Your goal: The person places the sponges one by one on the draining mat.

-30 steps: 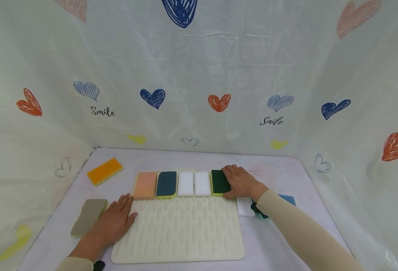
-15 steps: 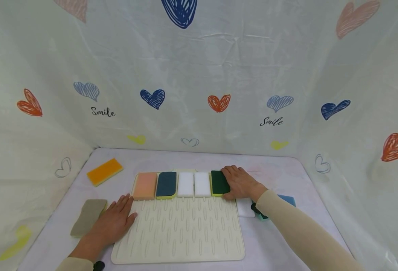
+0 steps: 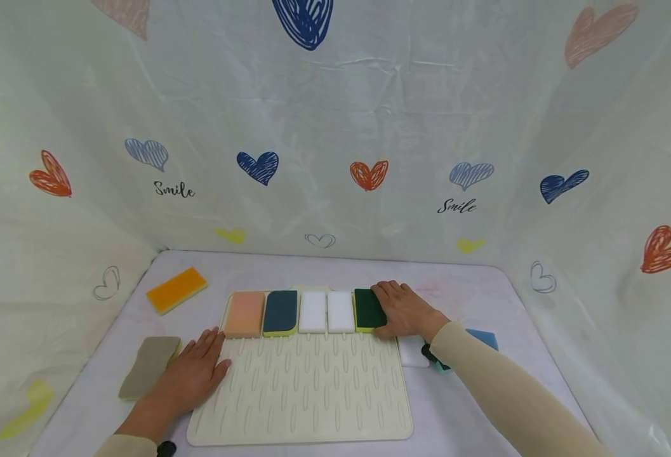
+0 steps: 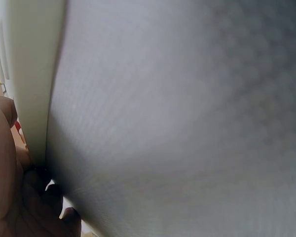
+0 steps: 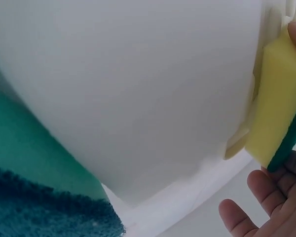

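While gripping the green sponge (image 3: 370,310), right hand (image 3: 406,309): reaches over the far right corner of the mat (image 3: 312,390); fingers clamped on the sponge, thumb at the near end, fingertips at the far end;
Green sponge: ends the row at right, on the mat's far edge; dark green face up, yellow layer beneath; sits just beside the right white block (image 3: 341,311);
Left hand (image 3: 192,373): lies palm down over the mat's left edge; fingers extended and close together, thumb spread apart; reaches just beside the near left corner of the peach sponge (image 3: 244,314);
Row: runs left to right as peach sponge, navy sponge (image 3: 280,311), left white block (image 3: 313,311), right white block, green sponge;
Mat: lies flat on the tabletop (image 3: 289,270); cream, with raised ovals;
Left of mat: orange sponge (image 3: 177,290), askew near the far corner; grey sponge (image 3: 150,367), partly hidden behind the left hand;
Right of mat: third white block (image 3: 414,352), near the right wrist; blue sponge (image 3: 484,336), mostly hidden by the sleeve (image 3: 501,393);
Backdrop (image 3: 312,95): hangs behind and at both sides; pale, printed with hearts and "Smile".
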